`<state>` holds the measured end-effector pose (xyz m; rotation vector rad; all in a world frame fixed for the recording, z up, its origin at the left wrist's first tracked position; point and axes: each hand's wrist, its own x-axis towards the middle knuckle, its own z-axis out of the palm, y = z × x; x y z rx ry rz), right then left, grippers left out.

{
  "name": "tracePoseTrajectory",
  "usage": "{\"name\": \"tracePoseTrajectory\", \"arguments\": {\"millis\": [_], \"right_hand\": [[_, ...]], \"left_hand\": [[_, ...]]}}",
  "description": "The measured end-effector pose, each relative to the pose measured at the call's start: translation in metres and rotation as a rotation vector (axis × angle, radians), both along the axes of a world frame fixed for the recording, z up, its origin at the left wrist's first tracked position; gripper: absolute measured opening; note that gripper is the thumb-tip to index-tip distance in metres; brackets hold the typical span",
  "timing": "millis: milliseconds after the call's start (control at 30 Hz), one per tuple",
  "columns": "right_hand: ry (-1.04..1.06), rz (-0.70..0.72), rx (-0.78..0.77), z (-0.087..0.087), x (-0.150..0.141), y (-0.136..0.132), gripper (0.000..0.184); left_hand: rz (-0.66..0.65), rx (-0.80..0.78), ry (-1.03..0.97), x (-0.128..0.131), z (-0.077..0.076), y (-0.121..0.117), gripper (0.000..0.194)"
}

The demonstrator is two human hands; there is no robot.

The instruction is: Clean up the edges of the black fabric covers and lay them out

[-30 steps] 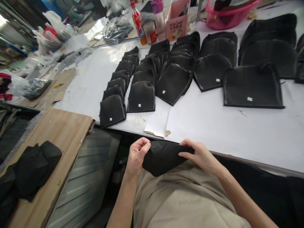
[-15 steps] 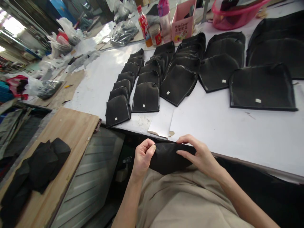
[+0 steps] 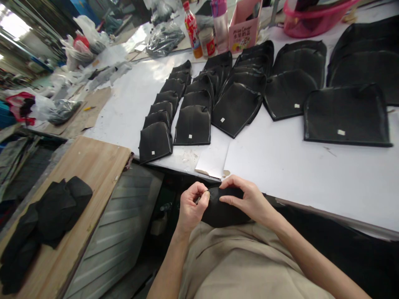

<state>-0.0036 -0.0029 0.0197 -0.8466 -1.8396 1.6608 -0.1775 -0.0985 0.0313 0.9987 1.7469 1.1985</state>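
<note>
A black piece of sheet material [image 3: 222, 209], like thin leather or fabric, is held against my lap, just below the table's front edge. My left hand [image 3: 193, 205] is closed, pinching its upper left corner between thumb and bent fingers. Along the top edge, my right hand [image 3: 246, 197] grips it with the thumb on the near face and fingers over the far side. Beyond, on the white table [image 3: 274, 170], lie rows of overlapping black pieces; a front one [image 3: 193, 126] bears a small white sticker, as does a wide one [image 3: 347, 116] at the right.
Crumpled black material [image 3: 59, 209] lies on a wooden board [image 3: 102, 158] at the left. Along the back stand a red-labelled bottle [image 3: 192, 31], a jar [image 3: 207, 43], a purple-lidded bottle [image 3: 220, 27], a pink box [image 3: 245, 31] and a pink basin [image 3: 314, 23]. Plastic bags [image 3: 165, 39] lie further back.
My right hand has slid left along the top edge, closer to my left hand. The black piece has shifted slightly, and the camera view has moved a little.
</note>
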Motion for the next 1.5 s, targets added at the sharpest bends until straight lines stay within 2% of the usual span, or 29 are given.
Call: {"name": "tracePoseTrajectory", "arguments": {"millis": [200,300,433,700,800,900,1100,1267,1500], "right_hand": [[-0.048,0.132,-0.084,0.0,-0.001,0.009,0.02],[-0.067,0.198,-0.082,0.001,0.0,0.014,0.024],[-0.045,0.217,-0.045,0.003,0.002,0.015,0.025],[-0.015,0.032,-0.024,-0.007,0.004,0.006,0.035],[-0.045,0.013,0.0,-0.008,0.003,0.002,0.036],[-0.068,0.007,0.034,-0.007,0.002,0.0,0.037],[-0.085,0.021,0.084,-0.01,-0.003,-0.003,0.033],[-0.101,-0.077,-0.021,-0.018,0.003,0.004,0.046],[-0.117,-0.057,-0.105,-0.026,0.045,0.021,0.019]], "left_hand": [[-0.034,0.017,0.088,0.005,0.003,0.0,0.02],[-0.027,0.01,0.108,0.006,0.003,-0.001,0.019],[0.002,-0.001,0.105,0.005,0.002,-0.001,0.018],[-0.01,-0.047,0.054,0.004,-0.003,-0.002,0.024],[-0.005,-0.087,-0.01,0.004,-0.003,-0.002,0.026],[-0.063,-0.161,-0.071,0.003,0.0,-0.001,0.025],[-0.16,-0.196,-0.039,-0.001,0.007,0.002,0.026],[-0.133,-0.199,-0.174,-0.007,0.005,-0.001,0.033],[-0.036,-0.192,-0.377,-0.015,-0.001,-0.004,0.038]]}}
